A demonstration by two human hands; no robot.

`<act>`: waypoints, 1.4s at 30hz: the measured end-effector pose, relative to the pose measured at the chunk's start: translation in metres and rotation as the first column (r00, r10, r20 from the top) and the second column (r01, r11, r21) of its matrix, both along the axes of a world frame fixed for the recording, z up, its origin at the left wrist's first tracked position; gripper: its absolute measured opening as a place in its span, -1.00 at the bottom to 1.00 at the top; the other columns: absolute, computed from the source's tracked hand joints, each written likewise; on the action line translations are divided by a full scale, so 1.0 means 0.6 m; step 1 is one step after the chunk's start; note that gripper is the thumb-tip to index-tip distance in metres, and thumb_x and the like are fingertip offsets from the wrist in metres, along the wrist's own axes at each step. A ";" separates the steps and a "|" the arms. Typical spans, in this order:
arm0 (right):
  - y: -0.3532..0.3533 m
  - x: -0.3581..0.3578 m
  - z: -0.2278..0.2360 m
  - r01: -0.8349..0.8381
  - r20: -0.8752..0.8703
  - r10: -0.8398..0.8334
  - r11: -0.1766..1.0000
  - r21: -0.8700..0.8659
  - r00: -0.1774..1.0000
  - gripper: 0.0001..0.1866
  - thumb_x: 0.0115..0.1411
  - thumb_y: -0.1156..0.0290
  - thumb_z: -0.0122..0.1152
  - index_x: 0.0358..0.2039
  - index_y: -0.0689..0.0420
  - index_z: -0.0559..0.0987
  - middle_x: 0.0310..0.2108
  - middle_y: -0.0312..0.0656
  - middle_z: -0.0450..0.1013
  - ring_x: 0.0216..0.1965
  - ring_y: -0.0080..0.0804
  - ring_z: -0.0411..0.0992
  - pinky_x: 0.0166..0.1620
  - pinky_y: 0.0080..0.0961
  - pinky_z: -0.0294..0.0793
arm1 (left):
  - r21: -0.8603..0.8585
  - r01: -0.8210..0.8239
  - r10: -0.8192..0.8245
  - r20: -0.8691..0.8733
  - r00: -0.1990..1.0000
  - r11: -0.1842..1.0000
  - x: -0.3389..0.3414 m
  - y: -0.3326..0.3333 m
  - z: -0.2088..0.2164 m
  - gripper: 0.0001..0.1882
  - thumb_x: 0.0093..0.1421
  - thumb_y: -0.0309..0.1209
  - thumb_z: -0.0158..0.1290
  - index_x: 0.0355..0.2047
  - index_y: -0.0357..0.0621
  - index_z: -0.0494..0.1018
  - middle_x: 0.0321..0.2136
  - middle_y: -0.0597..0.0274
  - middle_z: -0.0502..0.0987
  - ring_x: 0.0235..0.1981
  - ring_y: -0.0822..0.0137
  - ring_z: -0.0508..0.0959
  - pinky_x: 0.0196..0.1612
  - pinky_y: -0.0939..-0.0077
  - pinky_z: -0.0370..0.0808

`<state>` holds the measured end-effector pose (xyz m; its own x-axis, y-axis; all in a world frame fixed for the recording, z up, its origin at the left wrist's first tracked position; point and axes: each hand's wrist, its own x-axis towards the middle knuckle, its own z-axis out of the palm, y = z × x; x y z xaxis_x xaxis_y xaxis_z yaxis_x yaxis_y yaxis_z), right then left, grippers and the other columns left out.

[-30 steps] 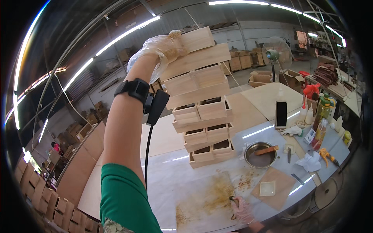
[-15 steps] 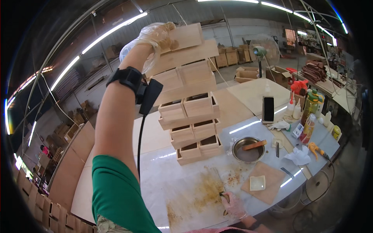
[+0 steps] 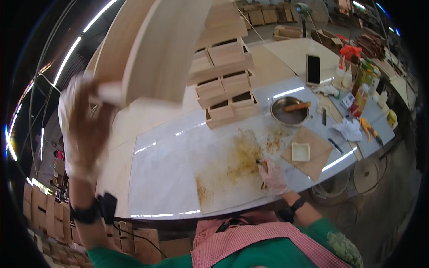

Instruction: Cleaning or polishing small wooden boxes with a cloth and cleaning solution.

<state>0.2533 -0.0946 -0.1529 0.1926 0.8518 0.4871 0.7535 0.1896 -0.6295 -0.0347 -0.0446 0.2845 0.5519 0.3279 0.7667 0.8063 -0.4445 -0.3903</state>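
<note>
Wooden box (image 3: 156, 58) slants up and rightward from the gripping left hand (image 3: 87, 127).

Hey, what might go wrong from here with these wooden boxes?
The left hand holds a wooden box that overlaps the stack of boxes in view; a swing might knock its overhanging tiers.

Pale wood set on the brown-stained patch could pick up marks, though I can't tell whether it's wet.

The wooden tool juts over the metal bowl, so a bump could dislodge it.
</note>
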 end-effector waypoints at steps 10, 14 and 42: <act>0.033 0.109 0.125 0.139 -0.243 -0.179 0.975 -0.173 0.953 -0.66 0.23 0.12 0.09 -0.06 0.02 0.44 -0.30 0.13 0.52 -0.23 0.14 0.49 -0.20 -0.07 0.47 | -0.607 0.139 -0.328 -0.212 0.921 0.782 -0.053 -0.072 -0.375 -0.74 -0.16 -0.45 0.18 -0.40 0.02 0.42 -0.33 0.03 0.40 -0.17 -0.02 0.43 -0.09 0.05 0.43; 0.084 0.209 0.197 0.319 -0.048 -0.343 0.909 -0.267 0.938 -0.62 0.21 0.09 0.10 -0.05 0.03 0.46 -0.23 0.06 0.53 -0.17 0.09 0.49 -0.12 -0.12 0.48 | -0.729 0.239 -0.497 -0.159 0.853 0.642 -0.069 -0.031 -0.496 -0.75 -0.12 -0.47 0.15 -0.36 0.06 0.45 -0.33 0.12 0.42 -0.15 0.01 0.44 -0.01 0.04 0.42; 0.203 0.252 0.161 0.423 0.333 -0.313 0.838 -0.344 0.890 -0.59 0.20 0.04 0.13 -0.04 0.02 0.49 -0.19 0.01 0.54 -0.11 -0.02 0.51 -0.07 -0.26 0.45 | -0.845 0.257 -0.014 0.284 0.959 0.470 -0.084 0.034 -0.578 -0.66 0.05 -0.56 0.14 -0.11 -0.21 0.48 -0.30 0.00 0.51 -0.24 -0.02 0.49 -0.21 0.21 0.42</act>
